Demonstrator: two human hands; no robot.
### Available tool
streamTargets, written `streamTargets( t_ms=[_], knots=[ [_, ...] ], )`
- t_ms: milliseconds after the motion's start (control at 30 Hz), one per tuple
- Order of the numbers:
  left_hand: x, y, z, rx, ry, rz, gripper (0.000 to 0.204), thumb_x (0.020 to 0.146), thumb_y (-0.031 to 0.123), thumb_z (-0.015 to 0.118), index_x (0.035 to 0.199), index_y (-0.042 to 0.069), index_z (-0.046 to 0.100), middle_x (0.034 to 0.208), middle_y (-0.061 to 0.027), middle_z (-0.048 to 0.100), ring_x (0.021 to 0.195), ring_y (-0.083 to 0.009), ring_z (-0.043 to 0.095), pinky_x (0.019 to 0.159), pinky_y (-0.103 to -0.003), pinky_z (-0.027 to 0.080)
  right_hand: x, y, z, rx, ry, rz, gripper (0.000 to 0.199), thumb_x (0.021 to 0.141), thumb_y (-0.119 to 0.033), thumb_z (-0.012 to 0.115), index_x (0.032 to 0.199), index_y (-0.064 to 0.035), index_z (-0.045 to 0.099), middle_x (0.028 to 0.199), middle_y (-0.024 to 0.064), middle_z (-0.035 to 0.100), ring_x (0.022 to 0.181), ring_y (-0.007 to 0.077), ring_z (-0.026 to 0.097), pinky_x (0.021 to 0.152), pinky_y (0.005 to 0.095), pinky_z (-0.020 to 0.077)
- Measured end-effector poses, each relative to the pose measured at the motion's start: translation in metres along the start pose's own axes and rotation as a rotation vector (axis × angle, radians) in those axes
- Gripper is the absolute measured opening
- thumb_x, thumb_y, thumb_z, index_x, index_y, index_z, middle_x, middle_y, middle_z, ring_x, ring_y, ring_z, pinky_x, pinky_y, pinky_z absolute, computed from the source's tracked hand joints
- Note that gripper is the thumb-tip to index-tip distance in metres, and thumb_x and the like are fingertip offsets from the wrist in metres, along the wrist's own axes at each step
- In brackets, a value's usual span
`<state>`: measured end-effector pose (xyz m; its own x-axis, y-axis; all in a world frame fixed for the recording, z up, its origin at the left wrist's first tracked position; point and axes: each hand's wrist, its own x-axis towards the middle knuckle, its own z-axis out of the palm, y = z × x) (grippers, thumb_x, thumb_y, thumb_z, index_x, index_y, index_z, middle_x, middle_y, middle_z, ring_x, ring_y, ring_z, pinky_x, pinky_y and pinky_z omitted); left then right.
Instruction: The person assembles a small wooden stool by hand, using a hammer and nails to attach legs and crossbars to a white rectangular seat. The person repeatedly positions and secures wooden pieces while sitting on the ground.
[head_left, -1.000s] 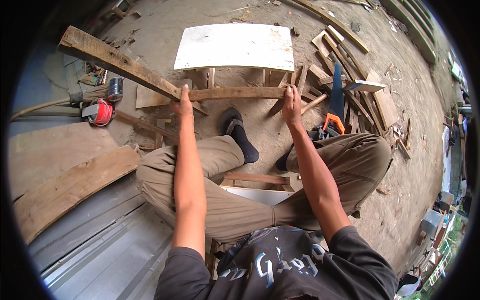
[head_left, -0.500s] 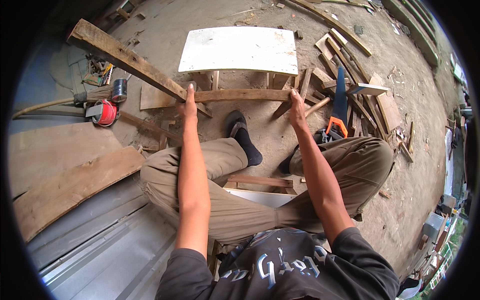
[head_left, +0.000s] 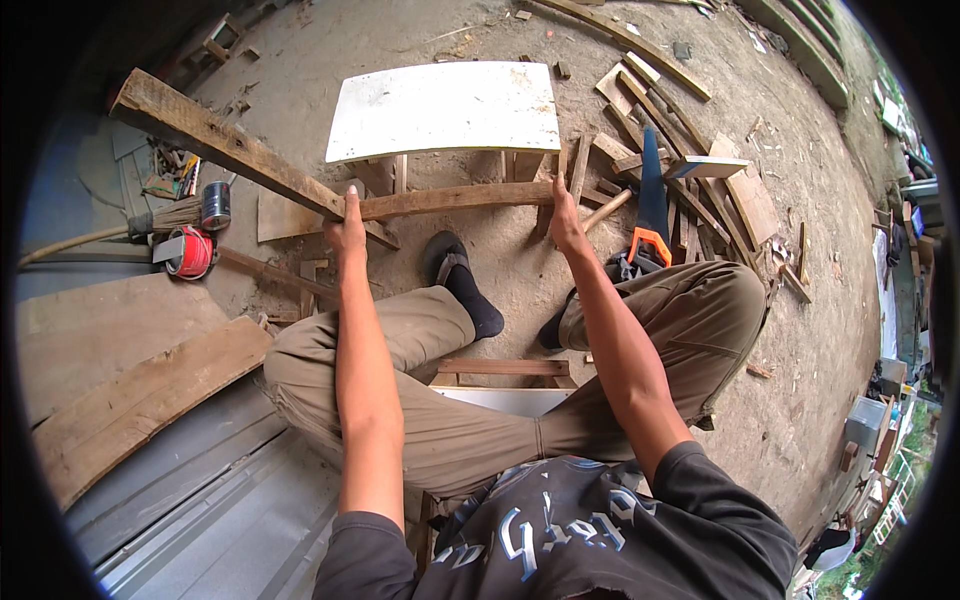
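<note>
The left hand (head_left: 346, 232) and the right hand (head_left: 563, 222) each gripped the wooden slat (head_left: 450, 200), which lay level across the dirt ground in front of the white stool (head_left: 445, 110). A handsaw (head_left: 650, 205) with an orange handle rested just beside the right hand, and a long plank (head_left: 230, 150) angled behind the left.

Soft, even daylight, no hard shadows. Mild glare on the white rectangular board (head_left: 445, 108). Centre sharp; strong fisheye bend at edges w/ black vignette, far rim slightly blurred.
</note>
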<state>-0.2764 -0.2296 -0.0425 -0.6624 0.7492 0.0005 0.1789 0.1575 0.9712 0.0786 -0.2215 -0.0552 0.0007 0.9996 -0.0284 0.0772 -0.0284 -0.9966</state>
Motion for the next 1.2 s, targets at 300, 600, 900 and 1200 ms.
streamTargets(
  t_ms=[300, 600, 900, 1200],
  knots=[
    [0.007, -0.009, -0.003, -0.086, 0.014, 0.026, 0.052, 0.087, 0.045, 0.072, 0.103, -0.004, 0.066, 0.1, -0.0155, 0.068, 0.089, -0.0231, 0.062, 0.081, -0.039, 0.049, 0.012, 0.027, -0.004, 0.09, -0.061, -0.001, 0.093, 0.1, -0.067, 0.021, 0.124, 0.0182, 0.049, 0.136, 0.0251, 0.051, 0.132, 0.0285, 0.041, 0.113, 0.0387, 0.0251],
    [0.0, 0.002, -0.002, -0.031, 0.004, 0.037, 0.053, 0.088, 0.045, 0.071, 0.103, -0.005, 0.066, 0.104, -0.0161, 0.068, 0.095, -0.0248, 0.063, 0.083, -0.04, 0.049, 0.007, 0.014, -0.007, 0.095, -0.023, -0.003, 0.079, 0.102, -0.058, 0.03, 0.121, 0.0158, 0.053, 0.129, 0.0201, 0.055, 0.124, 0.0251, 0.046, 0.109, 0.0356, 0.0292],
    [-0.002, 0.001, -0.003, -0.059, -0.007, 0.009, 0.052, 0.084, 0.042, 0.075, 0.105, -0.004, 0.065, 0.109, -0.015, 0.066, 0.099, -0.0235, 0.061, 0.09, -0.037, 0.047, -0.005, -0.011, -0.01, 0.014, -0.053, 0.078, 0.063, 0.104, -0.045, 0.034, 0.138, 0.0067, 0.047, 0.143, 0.0204, 0.047, 0.135, 0.0278, 0.042, 0.115, 0.0356, 0.0256],
    [-0.003, -0.002, 0.0, -0.119, 0.0, 0.021, 0.044, 0.086, 0.037, 0.075, 0.103, -0.004, 0.067, 0.105, -0.0122, 0.067, 0.097, -0.021, 0.062, 0.089, -0.036, 0.047, -0.004, -0.011, 0.002, 0.106, 0.119, -0.059, 0.05, 0.102, -0.044, 0.04, 0.095, 0.0028, 0.056, 0.096, 0.0038, 0.055, 0.093, 0.0148, 0.046, 0.089, 0.0293, 0.0369]
  ],
)
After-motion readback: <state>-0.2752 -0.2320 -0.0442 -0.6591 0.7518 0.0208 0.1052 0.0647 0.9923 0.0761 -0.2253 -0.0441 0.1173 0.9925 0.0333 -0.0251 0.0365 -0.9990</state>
